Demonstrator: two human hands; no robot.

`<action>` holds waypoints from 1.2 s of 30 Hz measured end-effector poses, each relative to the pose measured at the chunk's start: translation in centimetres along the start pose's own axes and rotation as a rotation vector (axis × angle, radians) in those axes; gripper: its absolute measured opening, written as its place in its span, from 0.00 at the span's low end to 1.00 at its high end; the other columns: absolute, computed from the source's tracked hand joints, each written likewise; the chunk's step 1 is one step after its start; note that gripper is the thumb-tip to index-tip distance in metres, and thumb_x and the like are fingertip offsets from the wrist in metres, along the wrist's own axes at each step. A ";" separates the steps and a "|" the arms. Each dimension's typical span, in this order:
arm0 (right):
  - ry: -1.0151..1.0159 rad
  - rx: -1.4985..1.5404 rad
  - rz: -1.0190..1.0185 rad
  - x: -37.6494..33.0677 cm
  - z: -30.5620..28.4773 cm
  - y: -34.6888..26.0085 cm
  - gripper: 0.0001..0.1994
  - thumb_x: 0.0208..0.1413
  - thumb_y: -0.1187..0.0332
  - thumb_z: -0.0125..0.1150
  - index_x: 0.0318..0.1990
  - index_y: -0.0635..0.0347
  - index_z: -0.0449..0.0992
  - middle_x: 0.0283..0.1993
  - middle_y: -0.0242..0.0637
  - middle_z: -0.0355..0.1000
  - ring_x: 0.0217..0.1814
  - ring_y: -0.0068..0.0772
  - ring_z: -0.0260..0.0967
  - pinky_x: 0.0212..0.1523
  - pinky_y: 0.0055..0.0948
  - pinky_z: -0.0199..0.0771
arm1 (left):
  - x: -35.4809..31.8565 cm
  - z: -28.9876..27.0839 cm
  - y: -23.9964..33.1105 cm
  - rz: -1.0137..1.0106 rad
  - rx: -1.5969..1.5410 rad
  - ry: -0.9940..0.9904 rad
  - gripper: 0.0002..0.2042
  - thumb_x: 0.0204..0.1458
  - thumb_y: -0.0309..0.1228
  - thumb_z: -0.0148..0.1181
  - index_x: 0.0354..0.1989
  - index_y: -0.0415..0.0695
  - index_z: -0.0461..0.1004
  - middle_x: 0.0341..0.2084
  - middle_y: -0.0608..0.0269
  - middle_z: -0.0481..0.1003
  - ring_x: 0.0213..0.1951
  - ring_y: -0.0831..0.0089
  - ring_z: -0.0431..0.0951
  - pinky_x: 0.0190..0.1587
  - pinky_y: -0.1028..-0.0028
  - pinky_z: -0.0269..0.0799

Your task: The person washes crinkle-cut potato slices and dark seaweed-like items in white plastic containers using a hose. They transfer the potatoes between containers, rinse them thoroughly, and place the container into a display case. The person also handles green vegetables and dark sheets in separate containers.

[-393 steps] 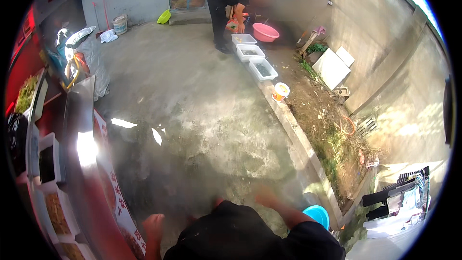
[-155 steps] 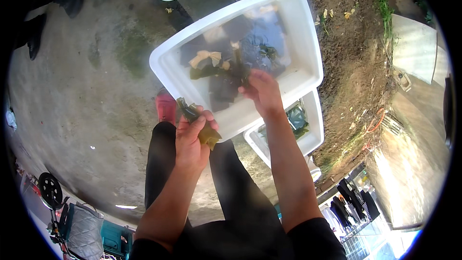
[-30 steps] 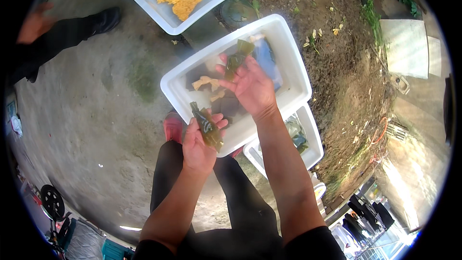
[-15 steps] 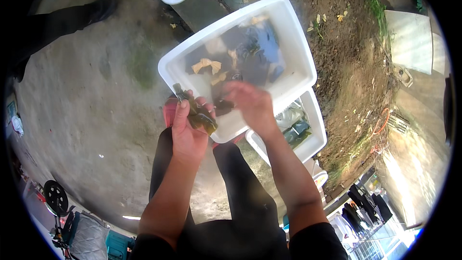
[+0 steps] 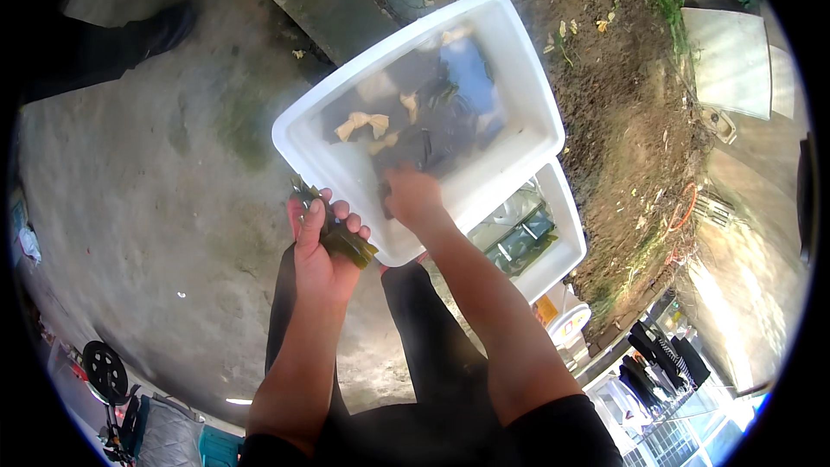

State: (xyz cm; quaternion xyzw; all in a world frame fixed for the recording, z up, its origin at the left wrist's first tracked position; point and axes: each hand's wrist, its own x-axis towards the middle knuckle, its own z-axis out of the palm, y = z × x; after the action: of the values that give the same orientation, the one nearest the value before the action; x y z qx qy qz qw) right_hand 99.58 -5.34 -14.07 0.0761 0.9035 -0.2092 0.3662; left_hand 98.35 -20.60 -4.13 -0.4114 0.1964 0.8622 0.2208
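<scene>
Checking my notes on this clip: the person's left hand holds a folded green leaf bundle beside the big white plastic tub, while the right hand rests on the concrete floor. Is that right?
Not quite. In the head view the right hand is not on the floor; it reaches into the big white plastic tub, at its near side. The rest holds: the left hand grips the folded green leaf bundle beside that tub.

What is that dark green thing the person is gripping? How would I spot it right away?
Start at the large white tub of dark water on the concrete. Just outside its near corner is the person's left hand, closed around a folded green leaf. Unlike the pale tan pieces floating in the tub, it is dark olive, glossy and out of the water.
</scene>
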 end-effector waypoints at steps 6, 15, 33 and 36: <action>-0.062 1.537 0.087 0.1 -4.3 3.9 0.17 0.44 0.74 0.55 0.46 0.58 0.68 0.48 0.42 0.68 0.44 0.43 0.70 0.44 0.40 0.71 | 0.3 0.1 -0.1 -0.010 0.027 -0.016 0.11 0.56 0.39 0.51 0.44 0.49 0.67 0.29 0.67 0.67 0.31 0.72 0.68 0.37 0.67 0.66; -0.058 2.072 0.106 0.9 -8.4 5.3 0.16 0.54 0.69 0.41 0.51 0.57 0.65 0.49 0.42 0.69 0.48 0.38 0.69 0.45 0.35 0.69 | 0.7 1.2 -0.8 -0.064 0.039 -0.002 0.15 0.57 0.42 0.47 0.47 0.46 0.66 0.36 0.61 0.70 0.39 0.63 0.70 0.43 0.63 0.67; 0.759 0.771 0.023 3.5 -8.6 1.9 0.17 0.51 0.74 0.52 0.50 0.59 0.70 0.36 0.44 0.74 0.34 0.32 0.73 0.39 0.30 0.73 | 1.7 2.3 -1.5 -0.100 0.068 -0.016 0.15 0.56 0.41 0.48 0.47 0.46 0.65 0.38 0.58 0.70 0.41 0.61 0.71 0.43 0.64 0.69; 0.805 0.719 0.160 5.3 -5.9 3.1 0.16 0.47 0.71 0.58 0.46 0.59 0.72 0.30 0.44 0.73 0.30 0.30 0.72 0.36 0.29 0.72 | 1.8 2.6 -1.4 -0.111 0.063 0.001 0.15 0.56 0.41 0.48 0.47 0.46 0.65 0.38 0.58 0.70 0.41 0.61 0.71 0.43 0.64 0.69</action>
State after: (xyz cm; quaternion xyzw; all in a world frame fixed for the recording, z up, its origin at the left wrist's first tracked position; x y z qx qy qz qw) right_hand 92.98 -0.11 -14.96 0.3389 0.8354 -0.4306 -0.0429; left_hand 96.45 -17.70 -4.25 -0.4149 0.2005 0.8419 0.2809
